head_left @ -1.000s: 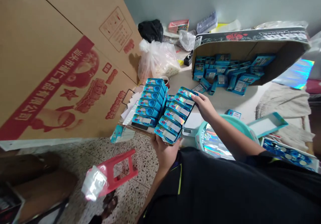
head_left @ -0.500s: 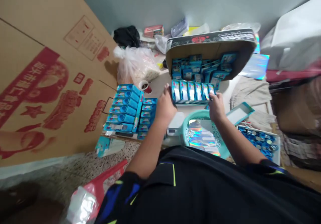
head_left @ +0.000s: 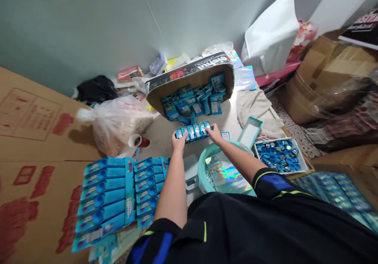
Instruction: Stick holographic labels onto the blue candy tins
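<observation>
Clock positions read from the held pack, as the head view shows it.

Large brown cardboard carton with red print (head_left: 32, 181): 8 to 9 o'clock. Pale tabletop (head_left: 161, 134) under most of the rest. Open brown cardboard box with black printed edge (head_left: 184, 73) at 12, mouth facing the person, loose small blue cartons (head_left: 198, 108) inside and at its mouth. Rows of blue packs with round recesses (head_left: 102, 195) at 8. Round turquoise plastic basin (head_left: 202, 173) at 4 to 5, shiny rainbow-foil sheets (head_left: 227, 177) in it. Knotted clear plastic bag (head_left: 118, 118) at 9. White shallow tray (head_left: 301, 159) between 3 and 4, full of blue and silver round pieces (head_left: 277, 155). Blue-edged white open tray (head_left: 250, 132) at 3. Red cup with white inside (head_left: 143, 142) at 9, tipped toward the camera, dark contents.

Held blue rectangular pack (head_left: 193, 131): centre, just in front of the box mouth, row of glossy faces up. Left hand (head_left: 180, 139) grips its left end, thumb on top; right hand (head_left: 214, 133) grips the right end, thumb on top too.
</observation>
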